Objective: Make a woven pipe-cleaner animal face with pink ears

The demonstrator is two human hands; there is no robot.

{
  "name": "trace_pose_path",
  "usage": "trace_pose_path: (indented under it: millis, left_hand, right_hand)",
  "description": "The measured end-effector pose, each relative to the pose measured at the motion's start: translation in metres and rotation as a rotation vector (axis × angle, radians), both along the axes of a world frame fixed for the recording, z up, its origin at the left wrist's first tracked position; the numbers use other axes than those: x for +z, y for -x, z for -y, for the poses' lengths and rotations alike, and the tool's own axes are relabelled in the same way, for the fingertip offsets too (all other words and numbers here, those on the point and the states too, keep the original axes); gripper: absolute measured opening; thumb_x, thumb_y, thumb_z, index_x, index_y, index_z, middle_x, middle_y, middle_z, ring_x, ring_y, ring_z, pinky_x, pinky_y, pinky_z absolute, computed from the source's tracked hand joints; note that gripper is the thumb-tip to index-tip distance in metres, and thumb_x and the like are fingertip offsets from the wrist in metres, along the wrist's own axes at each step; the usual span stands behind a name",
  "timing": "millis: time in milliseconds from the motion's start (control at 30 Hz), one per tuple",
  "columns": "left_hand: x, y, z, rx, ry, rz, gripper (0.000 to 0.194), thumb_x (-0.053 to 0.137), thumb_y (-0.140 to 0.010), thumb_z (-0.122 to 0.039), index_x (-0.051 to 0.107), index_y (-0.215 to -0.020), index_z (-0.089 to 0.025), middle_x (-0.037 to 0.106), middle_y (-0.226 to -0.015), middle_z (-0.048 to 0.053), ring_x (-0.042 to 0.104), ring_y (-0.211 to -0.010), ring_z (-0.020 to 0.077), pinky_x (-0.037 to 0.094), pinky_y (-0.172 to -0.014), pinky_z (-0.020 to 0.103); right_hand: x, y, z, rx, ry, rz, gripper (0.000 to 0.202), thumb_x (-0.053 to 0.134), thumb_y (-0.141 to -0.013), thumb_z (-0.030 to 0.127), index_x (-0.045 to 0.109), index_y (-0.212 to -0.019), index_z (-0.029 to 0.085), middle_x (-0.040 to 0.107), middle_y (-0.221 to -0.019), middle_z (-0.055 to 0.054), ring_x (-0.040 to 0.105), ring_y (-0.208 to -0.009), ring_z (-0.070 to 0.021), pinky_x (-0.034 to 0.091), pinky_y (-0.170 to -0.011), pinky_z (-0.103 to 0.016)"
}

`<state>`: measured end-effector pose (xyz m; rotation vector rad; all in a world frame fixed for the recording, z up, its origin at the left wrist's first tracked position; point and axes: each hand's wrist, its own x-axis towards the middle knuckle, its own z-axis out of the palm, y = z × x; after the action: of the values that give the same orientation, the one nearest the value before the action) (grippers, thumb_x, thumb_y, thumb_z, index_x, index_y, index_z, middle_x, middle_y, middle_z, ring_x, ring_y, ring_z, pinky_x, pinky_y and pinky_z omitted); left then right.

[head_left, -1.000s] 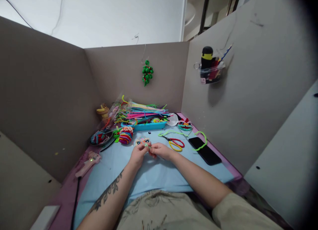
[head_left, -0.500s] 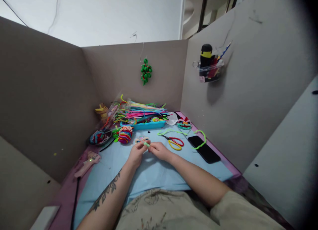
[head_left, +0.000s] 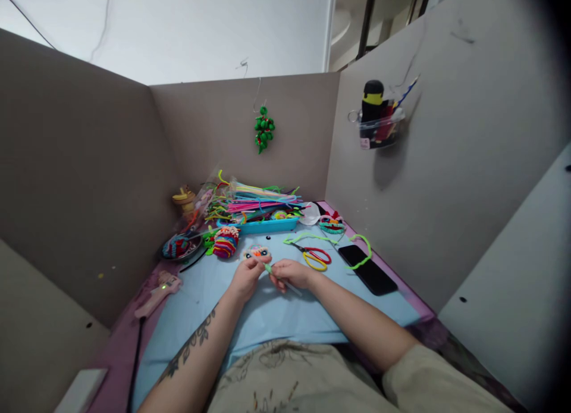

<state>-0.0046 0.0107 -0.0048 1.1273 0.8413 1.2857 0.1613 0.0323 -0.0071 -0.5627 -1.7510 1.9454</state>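
My left hand (head_left: 248, 277) is closed in a pinch at one end of a small pale green pipe cleaner piece (head_left: 268, 269). The fingers of my right hand (head_left: 291, 272) are closed at its other side, and a thin pale stick (head_left: 293, 290) sticks out below them; how it sits in the fingers is partly hidden. Just beyond my hands lies a small fuzzy figure (head_left: 257, 253) with dark eyes and an orange middle. To the right are scissors (head_left: 316, 258) with red and yellow handles, and a long light green pipe cleaner (head_left: 369, 246) curls across a black phone (head_left: 368, 271).
Bundled pipe cleaners (head_left: 263, 205) fill a blue tray (head_left: 263, 226) at the back. A striped pouch-like thing (head_left: 225, 242) and a dark bowl (head_left: 178, 252) stand left. A pink glue gun (head_left: 159, 294) with a lit green light lies near the left edge. Grey panels (head_left: 241, 139) enclose the table.
Both hands have come slightly lower and nearer to me. My right hand has turned, so the thin stick shows below it. More of the fuzzy figure is visible.
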Motion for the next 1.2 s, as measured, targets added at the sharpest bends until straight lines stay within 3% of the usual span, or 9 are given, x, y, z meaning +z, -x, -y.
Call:
trace_pose_path:
  millis: [100,267,333,400,567,700,900,1067,1200]
  left_hand:
    - [-0.004,0.001,-0.005,0.062,-0.034,-0.064,0.041,0.072,-0.060,-0.046,0.072,-0.081,-0.011,0.069,-0.082,0.011,0.060,-0.088,0.0248,0.039,-0.090,0.040]
    - [-0.007,-0.003,-0.006,0.216,-0.056,-0.064,0.036,0.070,-0.064,-0.043,0.071,-0.081,-0.011,0.070,-0.084,0.010,0.060,-0.088,0.0224,0.040,-0.087,0.035]
    - [-0.006,-0.005,-0.005,0.237,-0.049,-0.027,0.037,0.069,-0.065,-0.043,0.070,-0.083,-0.011,0.069,-0.086,0.010,0.060,-0.088,0.0220,0.041,-0.085,0.033]
    - [-0.005,-0.007,-0.004,0.243,-0.030,0.005,0.037,0.070,-0.064,-0.043,0.070,-0.082,-0.011,0.069,-0.086,0.011,0.061,-0.087,0.0215,0.042,-0.082,0.032]
    - [0.000,-0.006,-0.004,0.215,0.025,0.101,0.037,0.074,-0.058,-0.043,0.069,-0.078,-0.012,0.069,-0.084,0.008,0.061,-0.080,0.0189,0.045,-0.078,0.030]
    - [0.004,-0.003,-0.003,0.199,0.048,0.157,0.040,0.074,-0.057,-0.046,0.067,-0.081,-0.015,0.069,-0.086,0.008,0.062,-0.081,0.0182,0.046,-0.077,0.030]
    - [0.002,-0.002,-0.004,0.182,0.052,0.149,0.041,0.072,-0.060,-0.045,0.067,-0.087,-0.015,0.067,-0.097,0.010,0.061,-0.089,0.0199,0.045,-0.081,0.031]
    - [-0.002,-0.002,-0.004,0.124,-0.040,0.102,0.044,0.072,-0.064,-0.038,0.064,-0.100,-0.014,0.065,-0.107,0.013,0.060,-0.098,0.0229,0.043,-0.088,0.036]
    - [0.001,-0.004,-0.001,0.163,-0.095,0.032,0.035,0.074,-0.061,-0.032,0.063,-0.089,-0.014,0.069,-0.093,0.010,0.063,-0.091,0.0217,0.044,-0.085,0.035]
  right_hand:
    - [0.003,0.003,0.001,-0.162,-0.180,0.098,0.042,0.051,-0.076,0.055,0.052,-0.062,0.015,0.044,-0.044,0.005,0.042,-0.040,-0.0081,0.033,-0.043,-0.021]
    - [0.006,0.009,0.006,-0.560,-0.822,0.388,0.035,0.046,-0.085,0.039,0.055,-0.060,0.016,0.051,-0.055,0.000,0.047,-0.057,-0.0119,0.032,-0.056,-0.023]
    - [0.006,0.011,0.008,-0.639,-0.988,0.453,0.031,0.046,-0.086,0.035,0.058,-0.065,0.017,0.057,-0.066,-0.003,0.050,-0.067,-0.0139,0.033,-0.062,-0.024]
    - [0.005,0.014,0.009,-0.660,-1.042,0.484,0.027,0.045,-0.087,0.034,0.061,-0.074,0.017,0.061,-0.075,-0.006,0.052,-0.072,-0.0151,0.034,-0.066,-0.025]
    - [0.001,0.014,0.004,-0.596,-0.929,0.403,0.024,0.043,-0.089,0.032,0.063,-0.088,0.018,0.063,-0.083,-0.006,0.054,-0.076,-0.0155,0.037,-0.069,-0.025]
    - [0.002,0.009,0.001,-0.557,-0.692,0.265,0.035,0.036,-0.091,0.037,0.059,-0.105,0.016,0.060,-0.074,-0.003,0.052,-0.065,-0.0125,0.039,-0.062,-0.024]
    - [0.011,0.004,0.004,-0.440,-0.500,0.225,0.031,0.051,-0.080,0.042,0.061,-0.074,0.014,0.050,-0.058,0.003,0.043,-0.053,-0.0086,0.032,-0.050,-0.019]
    - [0.009,0.004,0.002,-0.390,-0.361,0.151,0.036,0.050,-0.080,0.047,0.060,-0.071,0.013,0.046,-0.051,0.004,0.039,-0.047,-0.0075,0.029,-0.046,-0.019]
    - [0.004,0.002,-0.002,-0.330,-0.312,0.102,0.041,0.048,-0.080,0.051,0.059,-0.069,0.013,0.047,-0.051,0.003,0.041,-0.047,-0.0074,0.031,-0.047,-0.019]
